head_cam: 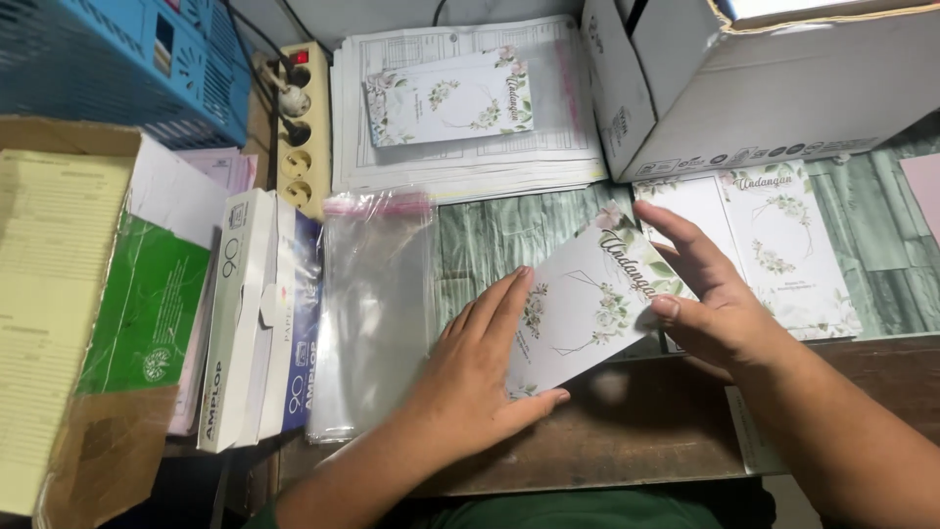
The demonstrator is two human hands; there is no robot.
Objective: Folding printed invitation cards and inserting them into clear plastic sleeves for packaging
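Pinching floral card (587, 309) between right fingers (676, 312); left hand (475, 377) atop.

Floral invitation card (587, 304) — white, green leaf print, gold geometric frame; tilted diagonally, flat on wooden table edge — beside clear sleeves.

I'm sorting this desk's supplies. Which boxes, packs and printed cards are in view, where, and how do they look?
Floral card: white, held by left hand and right hand.
Envelope boxes: white and blue, left.
Clear sleeves: stack beside them.
Cardboard box: white, top right.
Second card: on papers.
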